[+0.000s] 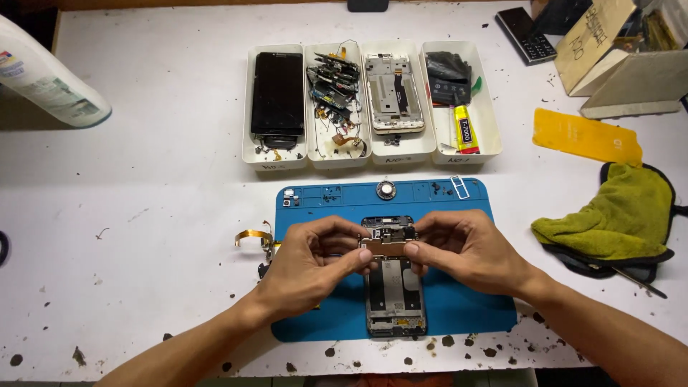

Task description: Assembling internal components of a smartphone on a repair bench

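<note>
An opened phone frame [395, 297] lies lengthwise on a blue work mat [459, 301] at the table's near edge. Above its upper end both hands hold a small circuit board [388, 244]. My left hand [308, 261] pinches the board's left end with thumb and fingers. My right hand [466, 247] pinches its right end. The board sits level, just over the frame's top part, partly hidden by my fingertips.
Four white trays stand in a row behind the mat, the first tray [247, 100] with a black phone, the others with loose parts, a frame and a glue tube [464, 130]. A green cloth [623, 215], a yellow card [584, 136] and boxes lie right. A gold flex cable [252, 235] lies left of the mat.
</note>
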